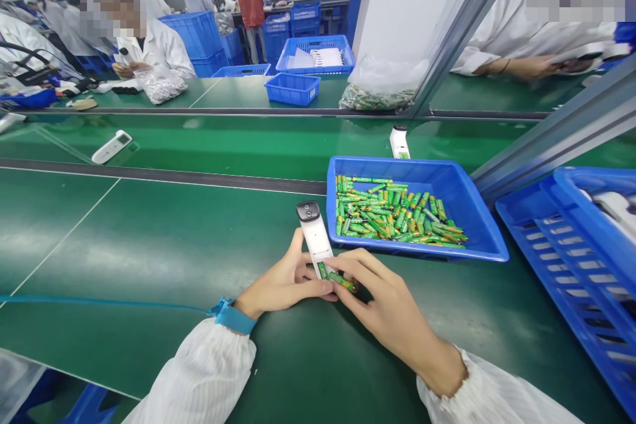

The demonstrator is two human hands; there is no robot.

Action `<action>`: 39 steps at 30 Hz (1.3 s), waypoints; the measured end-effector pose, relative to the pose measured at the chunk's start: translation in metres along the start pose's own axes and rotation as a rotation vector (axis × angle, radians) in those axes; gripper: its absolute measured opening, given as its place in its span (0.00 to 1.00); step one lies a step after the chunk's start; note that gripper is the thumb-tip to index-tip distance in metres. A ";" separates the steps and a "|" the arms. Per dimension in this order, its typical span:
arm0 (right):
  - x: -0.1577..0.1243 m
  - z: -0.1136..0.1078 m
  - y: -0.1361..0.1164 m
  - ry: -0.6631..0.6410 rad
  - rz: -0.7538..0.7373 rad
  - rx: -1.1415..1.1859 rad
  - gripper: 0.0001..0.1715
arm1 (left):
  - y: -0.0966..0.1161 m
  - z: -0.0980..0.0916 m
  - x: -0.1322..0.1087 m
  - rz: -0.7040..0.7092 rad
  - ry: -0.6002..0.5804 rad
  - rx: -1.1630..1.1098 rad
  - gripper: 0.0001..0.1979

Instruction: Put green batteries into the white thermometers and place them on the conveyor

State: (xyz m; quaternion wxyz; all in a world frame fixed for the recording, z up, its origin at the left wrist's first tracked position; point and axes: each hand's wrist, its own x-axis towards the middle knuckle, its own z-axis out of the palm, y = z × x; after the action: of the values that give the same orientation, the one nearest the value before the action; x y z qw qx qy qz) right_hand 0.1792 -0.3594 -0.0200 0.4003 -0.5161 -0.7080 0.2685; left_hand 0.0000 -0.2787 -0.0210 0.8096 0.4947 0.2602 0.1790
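Observation:
In the head view, my left hand (285,281) is closed around a white handheld infrared thermometer (316,238) with a dark two-lens head pointing away from me. A green battery (322,270) sits in the open compartment at its lower end. My right hand (382,295) pinches another green-and-gold battery (342,280) at an angle beside that compartment. Just beyond the hands stands a blue tray (481,238) with a heap of loose green batteries (397,212). A blue wrist strap (233,317) with a cord circles my left wrist.
On the green belt lie another white thermometer (112,147) and one behind the tray (399,142). Blue crates (551,245) stand at the right, near a slanted metal post (472,26). Across the belt are a small blue basket (293,89), a plastic bag (382,86) and co-workers.

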 end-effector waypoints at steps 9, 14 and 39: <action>-0.005 0.007 0.000 -0.077 0.016 -0.018 0.25 | -0.002 0.004 0.003 -0.010 0.042 0.050 0.35; -0.005 0.012 0.001 -0.041 0.056 -0.019 0.29 | -0.003 0.004 0.005 0.000 0.084 0.064 0.33; 0.000 0.015 -0.001 0.075 0.181 0.058 0.19 | -0.006 0.007 0.004 0.041 0.161 0.072 0.31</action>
State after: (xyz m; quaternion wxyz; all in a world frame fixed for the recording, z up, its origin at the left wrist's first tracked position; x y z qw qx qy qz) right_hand 0.1656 -0.3592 -0.0271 0.4152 -0.5759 -0.6349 0.3047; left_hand 0.0080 -0.2839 -0.0247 0.7639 0.5126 0.3206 0.2256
